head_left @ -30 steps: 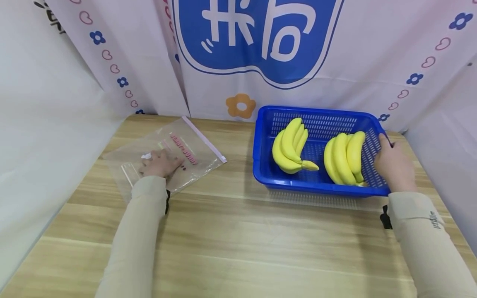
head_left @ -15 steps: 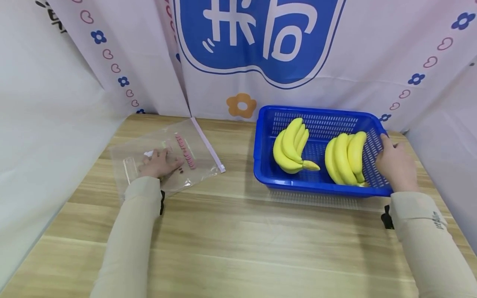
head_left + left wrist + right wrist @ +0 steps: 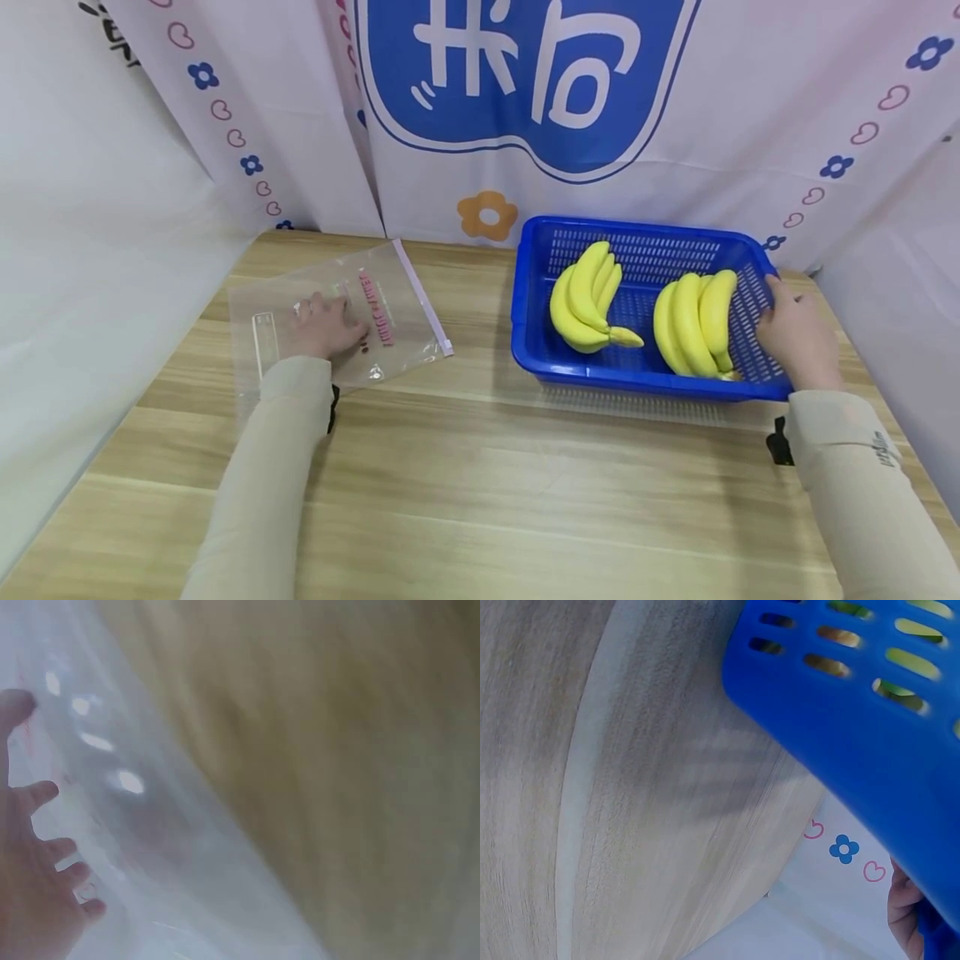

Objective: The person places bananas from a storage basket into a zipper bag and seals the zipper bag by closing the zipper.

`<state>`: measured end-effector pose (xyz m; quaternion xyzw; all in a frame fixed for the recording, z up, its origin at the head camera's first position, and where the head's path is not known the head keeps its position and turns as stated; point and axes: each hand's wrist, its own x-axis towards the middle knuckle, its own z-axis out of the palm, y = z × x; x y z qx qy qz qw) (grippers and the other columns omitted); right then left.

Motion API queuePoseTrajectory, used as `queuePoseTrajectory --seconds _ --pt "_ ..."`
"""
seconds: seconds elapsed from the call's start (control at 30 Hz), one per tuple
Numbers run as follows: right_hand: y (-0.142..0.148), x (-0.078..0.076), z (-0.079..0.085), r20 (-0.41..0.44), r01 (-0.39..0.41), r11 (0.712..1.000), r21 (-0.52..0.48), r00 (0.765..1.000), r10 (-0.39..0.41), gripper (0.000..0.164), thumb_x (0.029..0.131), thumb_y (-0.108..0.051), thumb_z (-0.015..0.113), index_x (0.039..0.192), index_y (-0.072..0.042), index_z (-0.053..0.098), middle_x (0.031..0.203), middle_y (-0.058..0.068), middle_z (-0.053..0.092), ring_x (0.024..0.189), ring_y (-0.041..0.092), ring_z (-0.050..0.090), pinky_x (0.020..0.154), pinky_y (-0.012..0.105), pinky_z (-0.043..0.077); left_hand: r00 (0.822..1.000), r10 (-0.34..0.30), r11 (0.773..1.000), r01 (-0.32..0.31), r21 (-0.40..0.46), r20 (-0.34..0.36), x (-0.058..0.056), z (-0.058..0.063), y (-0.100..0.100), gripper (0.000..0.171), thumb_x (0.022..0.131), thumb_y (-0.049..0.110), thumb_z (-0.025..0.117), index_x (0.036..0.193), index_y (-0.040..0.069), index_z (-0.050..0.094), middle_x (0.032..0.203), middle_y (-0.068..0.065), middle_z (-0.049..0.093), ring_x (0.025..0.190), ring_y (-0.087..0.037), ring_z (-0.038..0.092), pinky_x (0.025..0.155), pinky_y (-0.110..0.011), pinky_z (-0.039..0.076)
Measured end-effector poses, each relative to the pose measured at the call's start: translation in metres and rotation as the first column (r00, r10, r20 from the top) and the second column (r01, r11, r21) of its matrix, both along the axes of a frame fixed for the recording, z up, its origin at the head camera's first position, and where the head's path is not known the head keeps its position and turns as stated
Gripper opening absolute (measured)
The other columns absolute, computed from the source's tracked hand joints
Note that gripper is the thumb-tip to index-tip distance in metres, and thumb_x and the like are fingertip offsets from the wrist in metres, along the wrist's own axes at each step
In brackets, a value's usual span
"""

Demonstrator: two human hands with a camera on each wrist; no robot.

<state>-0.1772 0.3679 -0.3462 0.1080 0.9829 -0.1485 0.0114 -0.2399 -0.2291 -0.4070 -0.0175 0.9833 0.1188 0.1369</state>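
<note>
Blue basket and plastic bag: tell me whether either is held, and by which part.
The right hand holds the blue basket by its right rim; the left hand only rests on the plastic bag.

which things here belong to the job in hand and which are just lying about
Likely the job:
clear zip bag, under the left hand
blue basket, gripped by the right hand
left banana bunch, right banana bunch, both inside

Probably just surroundings:
wooden table
printed cloth behind
</note>
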Motion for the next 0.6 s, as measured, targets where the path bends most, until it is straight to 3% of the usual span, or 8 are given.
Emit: queuePoseTrajectory --seconds 0.17,0.27,0.43,0.6 --pt "0.001 0.000 -0.003 -0.003 0.000 1.000 0.013 1.000 0.000 0.061 0.095 -0.011 0.030 0.152 -0.001 0.011 0.112 0.041 0.038 0.082 0.045 0.044 0.056 0.048 0.041 1.000 -0.017 1.000 0.017 0.002 -0.014 -0.003 0.006 0.017 0.067 0.085 0.024 0.046 0.143 -0.003 0.030 0.141 -0.039 0.028 0.129 -0.054 0.027 0.105 -0.068 0.024" --pt "0.000 -0.001 -0.004 0.000 -0.002 1.000 0.019 1.000 0.002 0.061 0.095 -0.011 0.030 0.152 -0.001 0.010 0.114 0.042 0.037 0.083 0.046 0.045 0.057 0.049 0.042 1.000 -0.018 1.000 0.018 0.007 -0.004 -0.002 0.009 0.023 0.069 0.080 0.017 0.047 0.144 0.000 0.029 0.141 -0.038 0.028 0.127 -0.055 0.028 0.103 -0.070 0.026" --pt "0.000 -0.001 -0.006 -0.003 -0.001 1.000 0.018 1.000 0.001 0.061 0.095 -0.010 0.031 0.152 -0.001 0.011 0.115 0.042 0.036 0.081 0.045 0.045 0.056 0.048 0.043 0.999 -0.006 1.000 0.006 -0.004 0.039 -0.002 0.009 0.027 0.075 0.080 0.018 0.047 0.150 0.004 0.022 0.145 -0.039 0.025 0.129 -0.059 0.027 0.101 -0.073 0.024" --pt "0.001 0.000 -0.005 -0.008 -0.002 1.000 0.021 1.000 0.002 0.061 0.096 -0.011 0.031 0.152 -0.002 0.010 0.114 0.041 0.036 0.082 0.045 0.045 0.056 0.048 0.042 0.998 0.002 1.000 -0.001 -0.021 0.068 -0.003 0.009 0.029 0.071 0.083 0.025 0.046 0.148 0.004 0.026 0.145 -0.037 0.029 0.126 -0.061 0.031 0.099 -0.074 0.026"
